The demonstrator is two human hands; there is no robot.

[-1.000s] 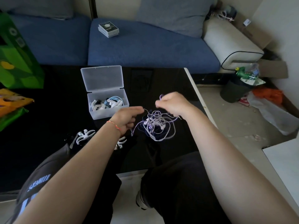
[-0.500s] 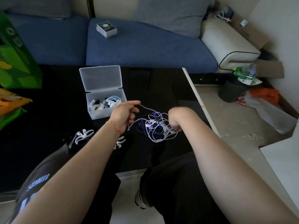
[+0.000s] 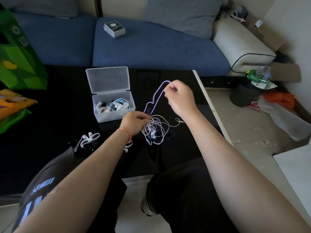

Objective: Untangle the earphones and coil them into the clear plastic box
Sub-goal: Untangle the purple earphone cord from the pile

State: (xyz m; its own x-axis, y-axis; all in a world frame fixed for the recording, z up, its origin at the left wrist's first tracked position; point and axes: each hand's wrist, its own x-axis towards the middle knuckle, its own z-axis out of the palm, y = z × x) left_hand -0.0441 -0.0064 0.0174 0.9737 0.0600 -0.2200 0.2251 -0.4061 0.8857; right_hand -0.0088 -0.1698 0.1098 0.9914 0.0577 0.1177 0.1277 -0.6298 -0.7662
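Table: glossy black. Box: clear, frosted; contents white, pale blue, black. Tangle: white, lilac and dark blue cords. Raised cord: lilac. Wristband: red-orange. Sofa: blue; cushion grey-blue. Bag: green with yellow patches. Trousers: black.

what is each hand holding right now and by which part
The right hand pinches a lilac cord at the top of its raised loop. The left hand pinches the earphone tangle at its upper left edge.
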